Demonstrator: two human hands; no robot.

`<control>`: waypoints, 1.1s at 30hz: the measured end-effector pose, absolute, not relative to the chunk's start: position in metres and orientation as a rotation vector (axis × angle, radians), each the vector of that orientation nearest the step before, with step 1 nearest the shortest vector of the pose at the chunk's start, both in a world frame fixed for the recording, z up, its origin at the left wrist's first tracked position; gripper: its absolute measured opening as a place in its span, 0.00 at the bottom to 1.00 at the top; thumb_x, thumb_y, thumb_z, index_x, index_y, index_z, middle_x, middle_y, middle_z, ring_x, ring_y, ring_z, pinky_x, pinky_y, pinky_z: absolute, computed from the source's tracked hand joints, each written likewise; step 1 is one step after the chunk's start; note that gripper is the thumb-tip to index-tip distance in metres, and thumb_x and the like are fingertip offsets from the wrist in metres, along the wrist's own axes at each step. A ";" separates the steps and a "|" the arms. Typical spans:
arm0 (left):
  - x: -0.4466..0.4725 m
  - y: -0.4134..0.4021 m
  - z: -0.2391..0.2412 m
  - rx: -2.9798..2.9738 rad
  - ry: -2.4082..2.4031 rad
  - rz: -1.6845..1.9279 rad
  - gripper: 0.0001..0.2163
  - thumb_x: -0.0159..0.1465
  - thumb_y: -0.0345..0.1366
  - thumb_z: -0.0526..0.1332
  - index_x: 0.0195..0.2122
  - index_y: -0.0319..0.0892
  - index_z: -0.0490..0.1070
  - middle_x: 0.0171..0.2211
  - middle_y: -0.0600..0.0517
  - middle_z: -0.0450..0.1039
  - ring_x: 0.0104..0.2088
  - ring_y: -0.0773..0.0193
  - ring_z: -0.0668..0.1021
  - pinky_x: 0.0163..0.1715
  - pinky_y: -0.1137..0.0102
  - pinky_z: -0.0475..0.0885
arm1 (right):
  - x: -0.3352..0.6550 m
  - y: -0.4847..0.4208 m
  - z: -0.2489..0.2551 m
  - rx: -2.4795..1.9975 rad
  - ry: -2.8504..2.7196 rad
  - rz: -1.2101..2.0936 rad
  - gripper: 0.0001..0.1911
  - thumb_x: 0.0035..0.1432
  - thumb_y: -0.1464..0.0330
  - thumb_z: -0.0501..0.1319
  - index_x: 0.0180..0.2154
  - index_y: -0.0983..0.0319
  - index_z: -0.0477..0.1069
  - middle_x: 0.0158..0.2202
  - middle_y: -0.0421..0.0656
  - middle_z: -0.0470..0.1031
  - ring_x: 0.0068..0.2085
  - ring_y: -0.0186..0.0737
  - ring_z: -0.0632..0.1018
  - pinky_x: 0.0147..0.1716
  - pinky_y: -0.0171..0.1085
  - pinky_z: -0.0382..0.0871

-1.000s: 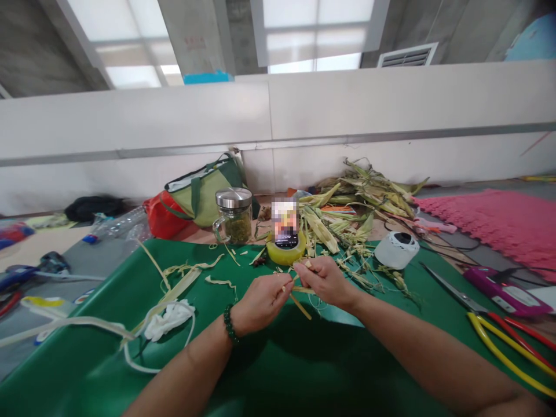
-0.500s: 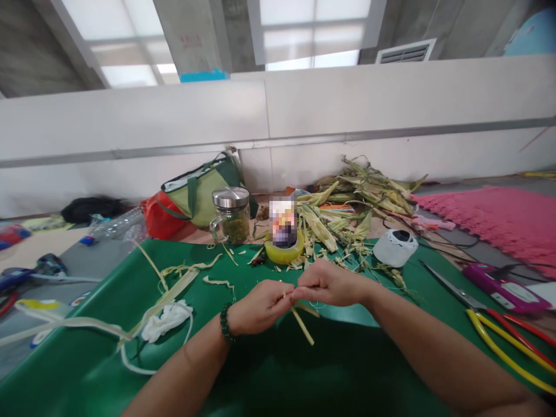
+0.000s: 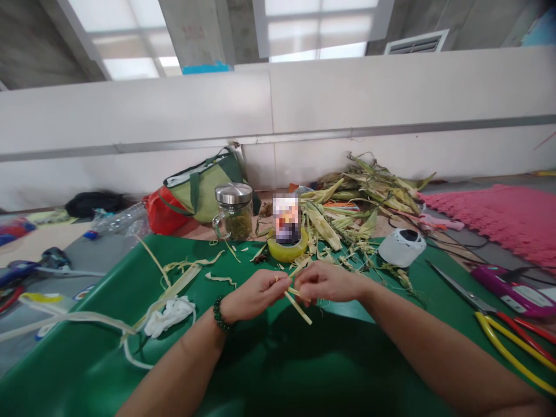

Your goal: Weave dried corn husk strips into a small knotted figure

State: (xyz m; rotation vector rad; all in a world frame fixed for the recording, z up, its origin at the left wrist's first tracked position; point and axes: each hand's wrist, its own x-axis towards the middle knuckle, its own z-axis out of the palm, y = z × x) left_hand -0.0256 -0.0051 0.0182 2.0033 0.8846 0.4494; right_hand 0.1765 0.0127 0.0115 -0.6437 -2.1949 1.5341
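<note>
Over the green mat (image 3: 269, 370), my left hand (image 3: 256, 295) pinches thin pale corn husk strips (image 3: 299, 308) between thumb and fingers. One strip end sticks out down and to the right. My right hand (image 3: 332, 282) is close beside it with bent fingers, closed around the other ends of the strips; its fingertips partly hide them. Just beyond the hands stands a yellow tape roll (image 3: 286, 252), with a phone-like object (image 3: 286, 219) in it whose face is blurred. Husk scraps and a pile of dried corn husks (image 3: 325, 229) lie behind.
Large scissors (image 3: 482, 307) with red and yellow handles lie at right, near a purple device (image 3: 508, 289) and a white roll (image 3: 402, 248). A lidded glass mug (image 3: 234, 214) and a green bag (image 3: 204, 191) stand at back left. Crumpled white tissue (image 3: 169, 315) lies left.
My hands were pressed together at the fingertips; now they are slightly apart, and more of the strips shows between them. The right fingers have loosened from a tighter curl. The view shifted slightly.
</note>
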 end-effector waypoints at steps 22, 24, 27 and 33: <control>-0.044 0.000 0.030 2.124 0.604 0.220 0.23 0.65 0.52 0.45 0.20 0.41 0.57 0.18 0.58 0.55 0.20 0.71 0.59 0.21 0.74 0.57 | 0.159 -0.011 0.008 -0.652 -2.185 1.540 0.24 0.57 0.56 0.57 0.16 0.63 0.58 0.15 0.34 0.57 0.18 0.26 0.57 0.18 0.29 0.51; -0.041 0.000 0.027 2.105 0.686 0.284 0.22 0.65 0.51 0.46 0.22 0.40 0.61 0.19 0.57 0.57 0.21 0.71 0.61 0.22 0.75 0.58 | 0.161 -0.007 0.009 -0.714 -2.248 1.473 0.23 0.57 0.54 0.57 0.20 0.63 0.61 0.19 0.36 0.62 0.21 0.28 0.62 0.19 0.29 0.54; -0.037 -0.002 0.025 2.123 0.736 0.344 0.22 0.65 0.52 0.45 0.24 0.40 0.61 0.21 0.57 0.58 0.23 0.70 0.61 0.24 0.75 0.59 | 0.161 -0.008 0.010 -0.724 -2.307 1.369 0.22 0.61 0.54 0.52 0.23 0.63 0.62 0.21 0.37 0.63 0.23 0.30 0.65 0.22 0.30 0.57; -0.042 0.000 0.027 2.249 0.490 0.196 0.23 0.64 0.54 0.46 0.20 0.41 0.57 0.19 0.58 0.52 0.22 0.70 0.57 0.23 0.73 0.55 | 0.158 -0.021 0.010 -0.570 -2.489 1.079 0.22 0.64 0.62 0.46 0.19 0.61 0.48 0.18 0.33 0.47 0.21 0.28 0.53 0.22 0.32 0.48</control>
